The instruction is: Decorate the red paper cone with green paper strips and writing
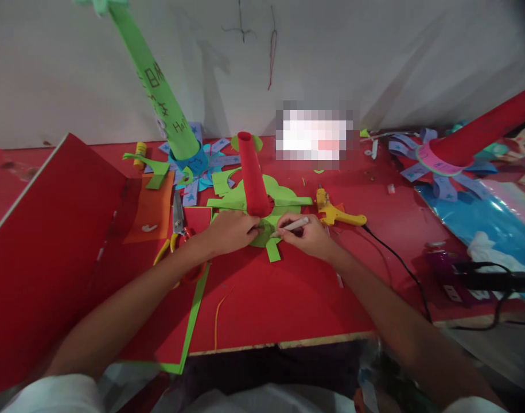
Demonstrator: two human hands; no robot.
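A green flower-shaped foam base (pixel 271 184) lies on the red table, with a short red tube (pixel 252 178) standing on it. My right hand (pixel 307 234) pinches a slim white pen (pixel 295 224), its tip at the near part of the green piece. Beside the tube's foot, my left hand (pixel 234 232) rests on the base with fingers bent together; whether anything is pinched there is hidden. A green strip (pixel 273 250) sticks out toward me between the hands.
Scissors (pixel 176 229) lie left of my left hand, near an open red folder (pixel 51 246). A yellow glue gun (pixel 337 215) with a black cord is on the right. Tall green (pixel 152 86) and red (pixel 490 129) tubes stand on petal bases. A glue stick (pixel 140 155) sits behind.
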